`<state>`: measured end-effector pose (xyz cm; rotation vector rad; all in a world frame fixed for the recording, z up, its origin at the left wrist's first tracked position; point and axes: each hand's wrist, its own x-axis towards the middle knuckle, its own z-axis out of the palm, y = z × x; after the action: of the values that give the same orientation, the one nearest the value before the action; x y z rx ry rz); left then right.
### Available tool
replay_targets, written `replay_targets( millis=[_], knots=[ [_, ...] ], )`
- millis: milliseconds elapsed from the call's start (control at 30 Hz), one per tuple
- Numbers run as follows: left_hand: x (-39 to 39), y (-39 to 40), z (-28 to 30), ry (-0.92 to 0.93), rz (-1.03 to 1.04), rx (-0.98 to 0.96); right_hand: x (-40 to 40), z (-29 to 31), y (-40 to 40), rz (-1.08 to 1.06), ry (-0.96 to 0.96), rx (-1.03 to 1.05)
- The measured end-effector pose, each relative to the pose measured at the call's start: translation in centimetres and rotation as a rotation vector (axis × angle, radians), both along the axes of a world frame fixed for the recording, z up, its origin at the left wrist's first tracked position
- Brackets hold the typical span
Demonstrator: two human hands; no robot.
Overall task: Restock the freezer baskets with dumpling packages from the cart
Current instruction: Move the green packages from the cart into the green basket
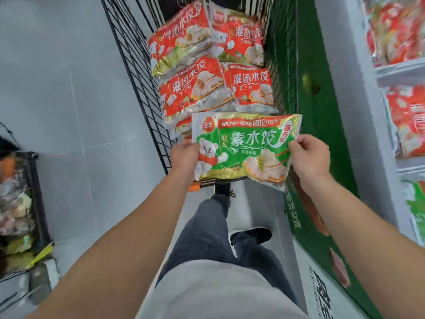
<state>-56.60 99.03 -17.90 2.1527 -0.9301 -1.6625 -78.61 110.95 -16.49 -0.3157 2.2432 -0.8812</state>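
A green dumpling package is held flat in front of me, above the near end of the black wire cart. My left hand grips its left edge and my right hand pinches its right edge. Several red dumpling packages lie stacked inside the cart beyond it. The freezer runs along the right, with red packages and a green package in its white baskets.
The freezer's green front panel stands close to the cart's right side. A second black wire basket with mixed goods sits at the far left. Grey tiled floor lies between it and the cart. My legs and shoes are below.
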Motion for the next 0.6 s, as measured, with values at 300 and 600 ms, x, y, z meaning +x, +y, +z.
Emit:
replay_targets(
  millis=[300,600],
  knots=[
    [-4.4,8.0,7.6,0.234,-0.21,-0.115,-4.1,7.1,14.4,-0.255,-0.041,-0.2],
    [-17.0,19.6,11.9,0.328,-0.704,-0.211,-8.9,9.5,34.1,-0.667,-0.057,-0.292]
  ],
)
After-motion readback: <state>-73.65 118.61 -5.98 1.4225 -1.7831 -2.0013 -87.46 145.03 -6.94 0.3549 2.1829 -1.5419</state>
